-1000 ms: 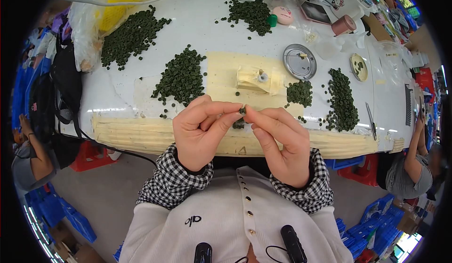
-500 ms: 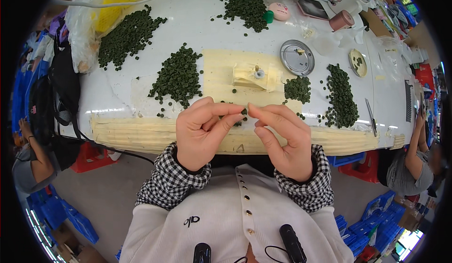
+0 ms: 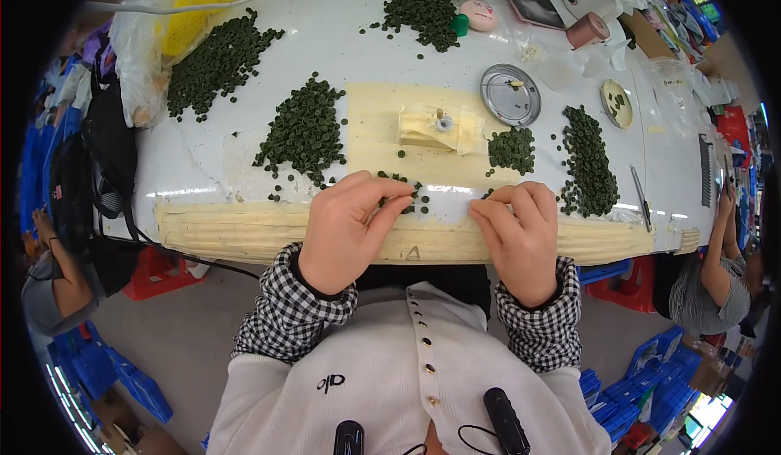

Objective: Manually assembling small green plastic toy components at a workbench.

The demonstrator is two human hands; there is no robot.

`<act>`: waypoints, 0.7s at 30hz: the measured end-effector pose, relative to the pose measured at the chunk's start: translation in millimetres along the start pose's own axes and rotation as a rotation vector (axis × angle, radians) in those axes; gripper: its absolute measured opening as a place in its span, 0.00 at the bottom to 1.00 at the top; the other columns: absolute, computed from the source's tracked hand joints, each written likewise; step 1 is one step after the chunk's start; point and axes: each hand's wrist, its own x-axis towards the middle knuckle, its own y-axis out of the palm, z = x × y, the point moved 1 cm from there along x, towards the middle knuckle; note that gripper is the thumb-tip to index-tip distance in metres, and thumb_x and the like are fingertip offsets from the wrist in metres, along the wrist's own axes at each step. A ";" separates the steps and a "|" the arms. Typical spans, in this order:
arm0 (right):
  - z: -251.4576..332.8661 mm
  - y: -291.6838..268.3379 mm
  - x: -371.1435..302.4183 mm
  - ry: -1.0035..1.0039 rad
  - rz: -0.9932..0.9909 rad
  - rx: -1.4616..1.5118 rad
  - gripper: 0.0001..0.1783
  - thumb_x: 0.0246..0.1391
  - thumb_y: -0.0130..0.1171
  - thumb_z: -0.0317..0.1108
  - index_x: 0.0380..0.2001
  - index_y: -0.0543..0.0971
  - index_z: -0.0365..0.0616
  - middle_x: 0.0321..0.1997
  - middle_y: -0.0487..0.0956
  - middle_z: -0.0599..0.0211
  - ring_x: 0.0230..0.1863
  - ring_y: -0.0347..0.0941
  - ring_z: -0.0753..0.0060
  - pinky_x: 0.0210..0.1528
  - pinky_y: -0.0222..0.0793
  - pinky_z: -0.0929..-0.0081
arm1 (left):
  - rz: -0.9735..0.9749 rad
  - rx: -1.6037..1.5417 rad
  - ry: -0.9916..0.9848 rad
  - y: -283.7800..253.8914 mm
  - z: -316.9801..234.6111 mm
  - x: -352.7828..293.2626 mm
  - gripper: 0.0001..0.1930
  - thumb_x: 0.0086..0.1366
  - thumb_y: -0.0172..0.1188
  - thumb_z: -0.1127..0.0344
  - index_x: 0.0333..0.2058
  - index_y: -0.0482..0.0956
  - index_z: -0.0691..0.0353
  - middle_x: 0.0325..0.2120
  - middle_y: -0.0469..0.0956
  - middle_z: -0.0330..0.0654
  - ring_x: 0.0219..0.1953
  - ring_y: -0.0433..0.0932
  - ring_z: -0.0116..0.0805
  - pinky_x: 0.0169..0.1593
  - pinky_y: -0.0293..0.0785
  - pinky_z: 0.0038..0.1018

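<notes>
My left hand (image 3: 346, 223) is closed in a pinch above the table's near edge, with a small dark green round piece (image 3: 416, 187) at its fingertips. To its right, my right hand (image 3: 521, 231) also pinches thumb and forefinger together; whatever lies between them is too small or hidden to make out. A few loose green pieces (image 3: 425, 209) lie on the table between the hands. Beyond them stands a small block wrapped in cream tape (image 3: 423, 133) with a whitish round fitting on top. A small heap of flat green pieces (image 3: 512, 150) lies right of the block.
Heaps of green pieces lie at the left (image 3: 304, 128), far left (image 3: 215, 64), back (image 3: 421, 19) and right (image 3: 589, 162). A round metal lid (image 3: 511, 95), a cream dish (image 3: 617, 103) and tweezers (image 3: 641, 198) lie to the right. Tape covers the table's front edge (image 3: 244, 231).
My hands have moved apart: the right went to the right and its fingers drew together into a pinch. My left hand shifted slightly left, still pinching.
</notes>
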 end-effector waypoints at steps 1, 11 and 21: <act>1.0 1.6 0.8 0.000 -0.014 -0.004 0.10 0.37 0.66 0.26 0.27 0.77 0.42 0.30 0.73 0.68 0.36 0.67 0.62 0.40 0.63 0.66 | 0.001 -0.115 -0.089 -3.4 0.5 -0.6 0.07 0.61 0.60 0.73 0.37 0.79 0.67 0.18 0.65 0.33 0.18 0.59 0.24 0.23 0.59 0.22; 5.0 11.9 4.9 0.045 -0.050 0.241 0.11 0.38 0.65 0.21 0.28 0.74 0.40 0.30 0.75 0.63 0.33 0.70 0.59 0.36 0.67 0.68 | -0.156 -1.390 -0.664 -13.0 -5.5 1.5 0.11 0.70 0.46 0.71 0.48 0.69 0.68 0.43 0.73 0.44 0.33 0.70 0.23 0.37 0.71 0.18; 23.0 -0.1 13.7 0.311 -0.116 0.653 0.07 0.44 0.65 0.19 0.29 0.79 0.36 0.28 0.80 0.62 0.29 0.77 0.69 0.33 0.71 0.78 | 0.105 -1.434 -0.569 -0.3 8.2 -7.7 0.11 0.70 0.51 0.65 0.45 0.75 0.66 0.31 0.78 0.36 0.22 0.62 0.15 0.24 0.58 0.12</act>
